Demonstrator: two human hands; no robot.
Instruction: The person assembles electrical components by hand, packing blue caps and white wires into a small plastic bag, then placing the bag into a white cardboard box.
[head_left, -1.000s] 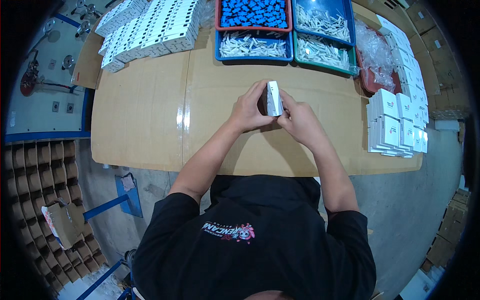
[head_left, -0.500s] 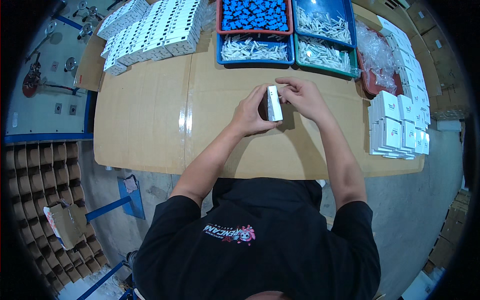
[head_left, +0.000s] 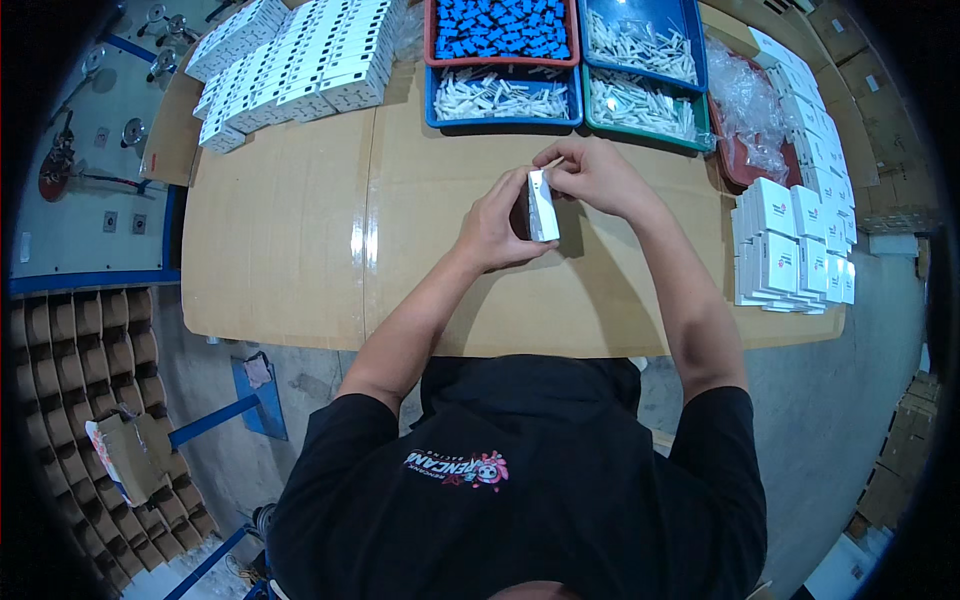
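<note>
"Box [head_left: 543,208], where is it?"
"Over the table [head_left: 280,240], between its far and near edges, clamped between thumb and fingers of the left hand [head_left: 492,222]."
"And the right hand [head_left: 597,178]?"
"Curled at the far end (whether it pinches anything, I cannot tell)."
"Else?"
"Trays [head_left: 503,123] along the far edge, cartons [head_left: 340,62] at the far left corner."

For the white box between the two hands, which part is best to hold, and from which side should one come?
Probably grip the white box by its near and far ends, from the left, as the left hand seems to. It is slim, with a narrow face up and its length running near to far, so this hold leaves its right side open to the right hand.
</note>
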